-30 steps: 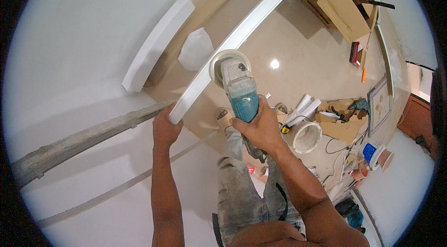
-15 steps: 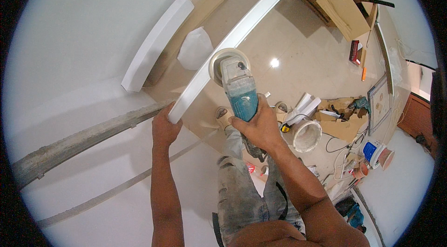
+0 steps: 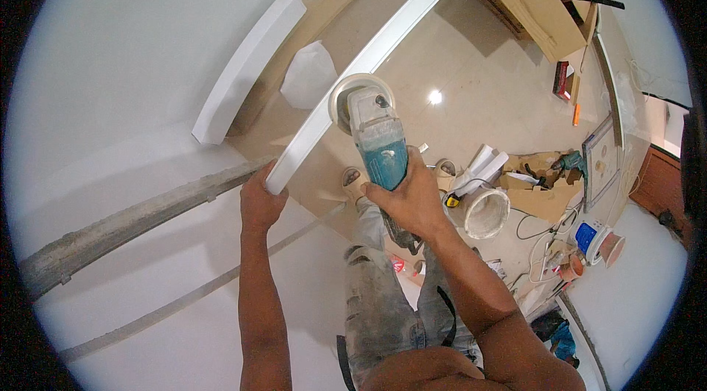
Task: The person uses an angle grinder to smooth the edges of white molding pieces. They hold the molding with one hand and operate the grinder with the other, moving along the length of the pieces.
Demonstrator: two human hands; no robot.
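Observation:
My right hand is wrapped round the teal body of an angle grinder. The grinder's round disc sits at the edge of a long white strip; I cannot tell whether the two touch. The strip runs from the far top down to my left hand, which grips its near end. Part of the left fingers is hidden behind the strip. A grey, dusty-edged ledge meets the left hand from the left.
A white board piece leans at the left wall. A cardboard box stands far right. On the floor at the right are a plaster-stained bucket, torn cardboard with a drill, a white-and-blue tub and loose cables.
Almost nothing differs. The grinder and its disc sit very slightly higher in the view, and both hands keep their grip.

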